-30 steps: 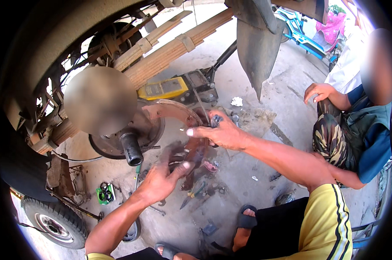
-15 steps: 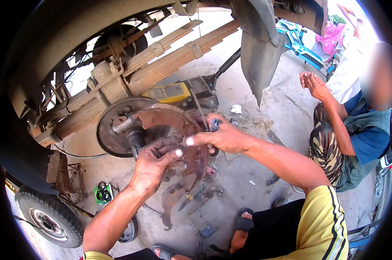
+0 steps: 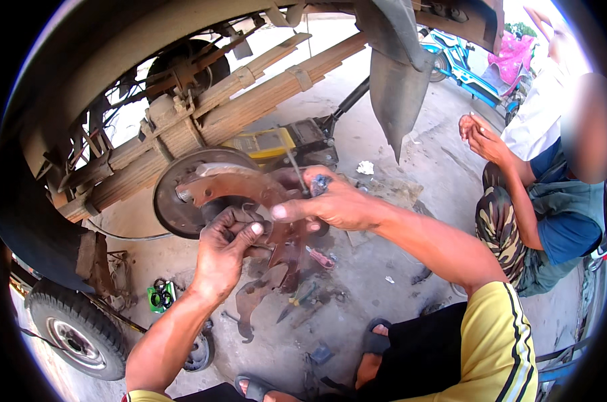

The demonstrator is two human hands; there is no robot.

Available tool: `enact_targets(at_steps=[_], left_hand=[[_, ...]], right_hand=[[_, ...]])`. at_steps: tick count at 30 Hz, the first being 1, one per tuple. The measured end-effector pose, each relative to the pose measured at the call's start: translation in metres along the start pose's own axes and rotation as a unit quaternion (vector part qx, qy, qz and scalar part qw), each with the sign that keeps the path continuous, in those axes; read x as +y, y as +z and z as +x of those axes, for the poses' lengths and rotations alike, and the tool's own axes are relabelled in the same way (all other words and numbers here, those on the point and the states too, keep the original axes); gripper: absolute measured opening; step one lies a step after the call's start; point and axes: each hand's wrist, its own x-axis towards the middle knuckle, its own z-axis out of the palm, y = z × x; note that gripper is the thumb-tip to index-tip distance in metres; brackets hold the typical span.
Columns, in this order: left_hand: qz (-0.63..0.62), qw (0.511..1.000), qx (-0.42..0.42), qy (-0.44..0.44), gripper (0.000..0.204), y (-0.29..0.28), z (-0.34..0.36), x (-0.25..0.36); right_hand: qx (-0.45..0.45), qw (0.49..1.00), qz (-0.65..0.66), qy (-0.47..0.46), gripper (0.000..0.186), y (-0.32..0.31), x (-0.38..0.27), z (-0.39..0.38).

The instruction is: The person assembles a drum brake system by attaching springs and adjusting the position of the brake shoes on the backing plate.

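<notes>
A rusty curved brake shoe (image 3: 239, 184) is held up in front of the round backing plate (image 3: 172, 201), overlapping it in view. My left hand (image 3: 224, 251) is closed near the shoe's inner edge, fingers curled and thumb pressed in; a small part between them is too blurred to name. Around the shoe's outer side my right hand (image 3: 343, 204) is wrapped, its thumb pointing left across the metal. A clear bluish lump (image 3: 321, 185) and a thin metal rod (image 3: 296, 171) show at that hand; whether they are one tool I cannot tell. Another rusty curved piece (image 3: 253, 305) sits below the hands.
Leaf springs (image 3: 270, 90) and a mudflap (image 3: 397, 100) hang overhead. A yellow and black floor jack (image 3: 266, 142) stands behind the plate. Pliers (image 3: 296, 305) and a reddish-handled tool (image 3: 321, 258) lie below. A person (image 3: 551, 208) crouches at right; a wheel (image 3: 79, 335) is at lower left.
The brake shoe has swung left, its upper end now over the middle of the backing plate. Both my hands have shifted slightly left with it. The lower rusty piece has moved up and left.
</notes>
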Motion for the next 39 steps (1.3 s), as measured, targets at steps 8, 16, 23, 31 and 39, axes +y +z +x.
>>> enact_targets(at_steps=[8,16,23,31,39], left_hand=[[-0.165,0.98,-0.067,-0.09,0.018,-0.005,-0.004,-0.008],[-0.321,0.945,-0.019,-0.057,0.021,0.014,-0.008,0.014],[-0.18,0.983,0.026,0.034,0.013,0.022,-0.008,0.03],[-0.092,0.99,0.035,0.105,0.016,0.032,0.011,0.039],[-0.21,0.974,0.065,0.05,0.015,0.047,0.02,0.032]], right_hand=[[-0.059,0.986,0.154,-0.025,0.043,-0.001,-0.01,-0.008],[0.069,0.92,0.365,0.128,0.023,0.03,0.013,0.0],[0.032,0.928,0.337,0.158,0.026,0.03,0.024,-0.013],[0.042,0.97,0.123,0.207,0.053,0.006,0.014,-0.041],[0.128,0.981,-0.019,-0.146,0.059,0.0,0.034,-0.024]])
